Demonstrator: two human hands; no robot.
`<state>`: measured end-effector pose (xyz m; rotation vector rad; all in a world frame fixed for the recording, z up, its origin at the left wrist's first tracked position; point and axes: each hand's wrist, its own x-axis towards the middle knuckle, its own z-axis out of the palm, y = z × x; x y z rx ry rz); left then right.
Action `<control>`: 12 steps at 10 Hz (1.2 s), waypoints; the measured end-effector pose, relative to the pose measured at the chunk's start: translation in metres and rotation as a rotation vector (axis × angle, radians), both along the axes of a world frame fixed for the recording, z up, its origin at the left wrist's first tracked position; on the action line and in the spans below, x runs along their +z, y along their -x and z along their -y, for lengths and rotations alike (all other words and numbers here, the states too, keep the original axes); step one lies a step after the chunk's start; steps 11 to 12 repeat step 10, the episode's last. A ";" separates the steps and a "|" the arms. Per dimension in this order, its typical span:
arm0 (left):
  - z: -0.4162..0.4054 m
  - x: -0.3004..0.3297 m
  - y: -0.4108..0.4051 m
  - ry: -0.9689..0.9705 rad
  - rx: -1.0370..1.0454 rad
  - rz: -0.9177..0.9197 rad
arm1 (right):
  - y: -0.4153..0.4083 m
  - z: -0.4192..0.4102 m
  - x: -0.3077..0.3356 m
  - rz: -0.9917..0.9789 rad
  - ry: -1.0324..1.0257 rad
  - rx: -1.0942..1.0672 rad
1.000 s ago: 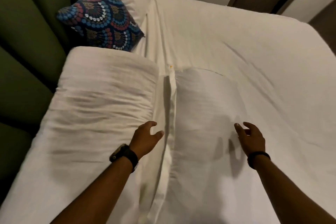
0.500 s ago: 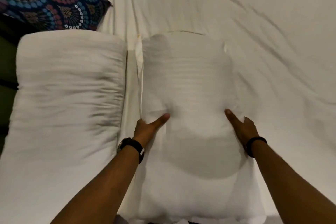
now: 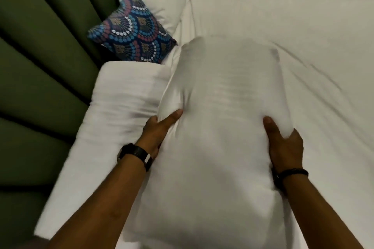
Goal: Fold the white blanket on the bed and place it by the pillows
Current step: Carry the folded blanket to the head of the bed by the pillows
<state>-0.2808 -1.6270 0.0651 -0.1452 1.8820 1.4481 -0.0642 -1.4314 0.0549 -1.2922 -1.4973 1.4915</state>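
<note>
2 hands hold a white pillow [image 3: 226, 127] on the bed [image 3: 303, 46], its long axis running away from me toward the far edge. My left hand [image 3: 157, 133] grips its left side, thumb on top. My right hand [image 3: 283, 145] clasps its right side. It touches the folded white blanket [image 3: 113, 119] beside a patterned cushion [image 3: 131, 30].

open sheet [image 3: 303, 50] lies right; white pillow [image 3: 121, 111] and patterned cushion [image 3: 133, 38] crowd the left.
</note>
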 end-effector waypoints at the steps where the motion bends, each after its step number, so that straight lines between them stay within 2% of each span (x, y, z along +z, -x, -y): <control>1: 0.059 0.051 0.063 0.010 0.009 -0.165 | 0.062 0.054 0.032 -0.108 0.003 0.028; 2: 0.102 0.071 0.097 0.035 0.027 -0.241 | 0.100 0.095 0.039 -0.163 0.031 0.064; 3: 0.183 0.080 0.146 0.118 0.048 -0.293 | 0.161 0.169 0.023 -0.199 0.099 0.083; 4: 0.232 0.064 0.165 0.218 0.081 -0.339 | 0.192 0.215 -0.008 -0.142 0.183 0.142; 5: 0.285 0.007 0.160 0.387 0.060 -0.416 | 0.209 0.268 -0.071 0.111 0.471 0.328; 6: 0.301 -0.036 0.144 0.478 -0.008 -0.461 | 0.206 0.276 -0.100 0.282 0.532 0.358; 7: 0.305 -0.065 0.139 0.623 -0.041 -0.464 | 0.206 0.264 -0.105 0.339 0.478 0.370; 8: 0.304 -0.065 0.140 0.629 -0.068 -0.441 | 0.199 0.261 -0.099 0.334 0.405 0.372; 9: 0.304 -0.054 0.134 0.742 -0.061 -0.507 | 0.199 0.254 -0.065 0.554 0.170 0.385; 10: 0.286 -0.030 0.134 0.740 -0.046 -0.641 | 0.214 0.234 -0.006 0.442 -0.050 0.367; 12: 0.286 -0.030 0.134 0.740 -0.046 -0.641 | 0.214 0.234 -0.006 0.442 -0.050 0.367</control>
